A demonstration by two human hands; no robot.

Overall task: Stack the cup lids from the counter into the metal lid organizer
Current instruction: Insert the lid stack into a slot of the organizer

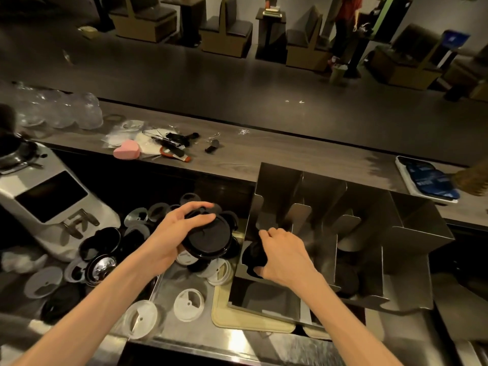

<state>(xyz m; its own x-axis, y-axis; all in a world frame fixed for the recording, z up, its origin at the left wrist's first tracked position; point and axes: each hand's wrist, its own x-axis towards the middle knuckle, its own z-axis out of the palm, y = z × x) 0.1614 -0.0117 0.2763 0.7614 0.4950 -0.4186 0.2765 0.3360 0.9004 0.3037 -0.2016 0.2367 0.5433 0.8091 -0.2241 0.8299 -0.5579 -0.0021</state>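
Note:
My left hand (174,231) grips a black round cup lid (208,240) over a pile of black and white lids (105,260) on the steel counter. My right hand (285,254) holds a stack of black lids (252,256) at the leftmost slot of the metal lid organizer (412,249), which stands on the counter to the right. Further slots of the organizer show dark lids low inside. Loose white lids (188,304) lie in front of the pile.
A white coffee grinder (50,204) stands at the left. The raised wooden bar top (264,154) carries clear plastic cups, a pink heart-shaped box (126,152), small tools and a phone (427,180). A beige mat (237,319) lies under the organizer. A person stands far back among seats.

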